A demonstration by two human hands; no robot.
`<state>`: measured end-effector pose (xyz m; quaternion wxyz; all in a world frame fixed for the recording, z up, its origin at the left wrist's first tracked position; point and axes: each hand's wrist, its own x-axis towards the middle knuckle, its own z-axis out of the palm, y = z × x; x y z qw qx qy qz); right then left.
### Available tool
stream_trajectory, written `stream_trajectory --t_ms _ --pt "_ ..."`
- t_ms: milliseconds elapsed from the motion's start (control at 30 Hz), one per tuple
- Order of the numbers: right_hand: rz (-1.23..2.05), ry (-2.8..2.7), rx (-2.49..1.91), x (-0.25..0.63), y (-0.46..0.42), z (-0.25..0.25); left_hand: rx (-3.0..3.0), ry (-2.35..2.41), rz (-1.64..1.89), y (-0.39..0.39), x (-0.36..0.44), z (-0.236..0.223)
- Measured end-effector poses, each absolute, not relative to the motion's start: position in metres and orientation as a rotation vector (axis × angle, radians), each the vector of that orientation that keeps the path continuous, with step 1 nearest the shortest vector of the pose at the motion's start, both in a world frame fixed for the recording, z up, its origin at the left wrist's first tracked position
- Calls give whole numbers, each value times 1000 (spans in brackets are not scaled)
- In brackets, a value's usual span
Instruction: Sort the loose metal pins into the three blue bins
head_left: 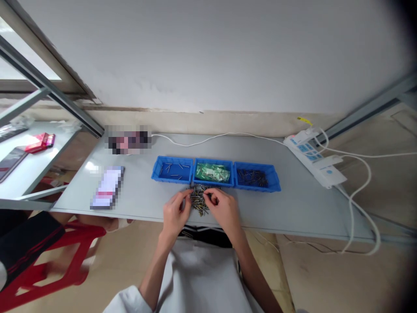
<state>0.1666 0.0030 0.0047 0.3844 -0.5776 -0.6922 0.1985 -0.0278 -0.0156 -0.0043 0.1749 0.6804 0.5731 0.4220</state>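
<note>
A loose pile of small metal screws or pins lies near the table's front edge, between my two hands. My left hand is at the pile's left side, thumb and forefinger pinched together. My right hand covers the right side of the pile with curled, pinching fingers; what is in either pinch is too small to make out. Behind the pile stand three blue bins in a row. A few thin metal pins lie in the left bin, green-and-white packets in the middle bin, and dark screw-like pieces in the right bin.
A phone lies on the grey table at left, with a blurred-out object behind it. A white power strip with cables is at right. Beyond the left frame bar, a person's leg shows beside a red stool.
</note>
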Motion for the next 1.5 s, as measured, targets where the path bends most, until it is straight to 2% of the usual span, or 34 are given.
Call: stream_trajectory --t_ms 267,500,1067,1500 --pt "869 -1357 -1278 160 -9 19 1875 1313 1164 -11 -5 17" --pt "1030 -1189 -1231 161 -19 22 1731 1160 1267 -9 8 13" --pt "914 -1227 -1239 173 -24 -4 1651 1136 1294 -8 8 11" --pt "806 -1398 -1220 168 -29 -4 1641 1231 1217 -6 3 2"
